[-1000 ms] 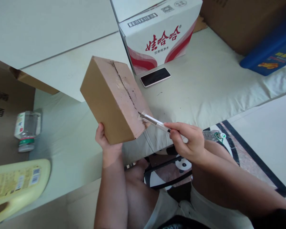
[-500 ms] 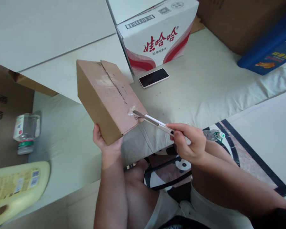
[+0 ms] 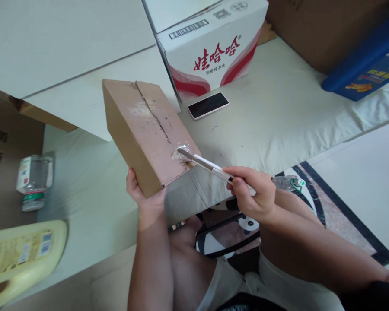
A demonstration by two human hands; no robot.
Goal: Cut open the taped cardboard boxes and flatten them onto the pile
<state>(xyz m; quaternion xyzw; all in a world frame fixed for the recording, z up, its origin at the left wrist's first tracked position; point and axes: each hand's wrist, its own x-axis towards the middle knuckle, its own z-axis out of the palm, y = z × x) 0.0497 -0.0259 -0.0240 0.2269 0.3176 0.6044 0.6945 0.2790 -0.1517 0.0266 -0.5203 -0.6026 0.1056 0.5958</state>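
Since a second ago the brown box point(image 3: 145, 134) has tipped flatter. The right hand point(image 3: 253, 194) grips a utility knife point(image 3: 202, 163), blade tip at the taped seam's near end; the left hand point(image 3: 141, 194) clasps the box's lower corner, beside a phone point(image 3: 208, 105) on the mat.

- The left hand point(image 3: 142, 196) grips the near lower corner of a brown cardboard box point(image 3: 142, 134), held tilted above a pale mattress point(image 3: 278, 116).
- The right hand point(image 3: 253, 194) pinches a utility knife point(image 3: 204, 163) — its blade tip lies on the torn tape at the near end of the box's top seam.
- Behind the box stand a white carton point(image 3: 210, 43) with red lettering and a dark phone point(image 3: 208, 105), screen up.
- At left lie a clear bottle point(image 3: 34, 181) and a yellow jug point(image 3: 22, 255).
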